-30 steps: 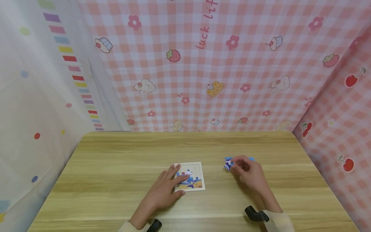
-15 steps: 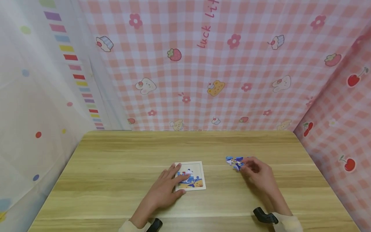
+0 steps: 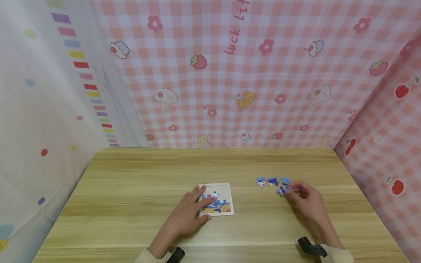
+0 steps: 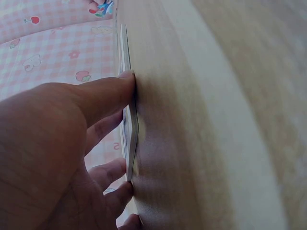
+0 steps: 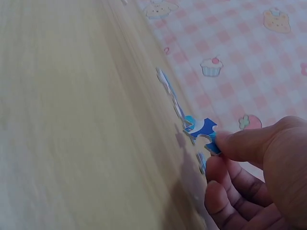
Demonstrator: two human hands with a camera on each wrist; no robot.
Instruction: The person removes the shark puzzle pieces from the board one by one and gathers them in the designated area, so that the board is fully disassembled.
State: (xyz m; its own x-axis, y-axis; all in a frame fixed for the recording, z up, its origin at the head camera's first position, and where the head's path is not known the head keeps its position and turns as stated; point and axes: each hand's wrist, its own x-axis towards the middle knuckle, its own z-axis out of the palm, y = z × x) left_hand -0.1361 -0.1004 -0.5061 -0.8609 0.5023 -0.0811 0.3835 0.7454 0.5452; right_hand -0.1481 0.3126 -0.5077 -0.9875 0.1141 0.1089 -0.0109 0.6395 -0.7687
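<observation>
Blue puzzle piece (image 3: pixel 281 190) pinched by right hand (image 3: pixel 304 199).

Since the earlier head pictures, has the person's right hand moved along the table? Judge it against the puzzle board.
Yes. The right hand has slid rightward, farther from the puzzle board, uncovering loose puzzle pieces, and pinches one piece.

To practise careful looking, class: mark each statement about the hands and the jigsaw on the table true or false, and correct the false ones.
1. The left hand rests on the puzzle board. True.
2. The right hand pinches a blue puzzle piece. True.
3. The loose pieces lie left of the board. False: they lie to its right.
4. The board is fully filled. False: blank space remains along its top.
5. The table is wooden. True.
</observation>
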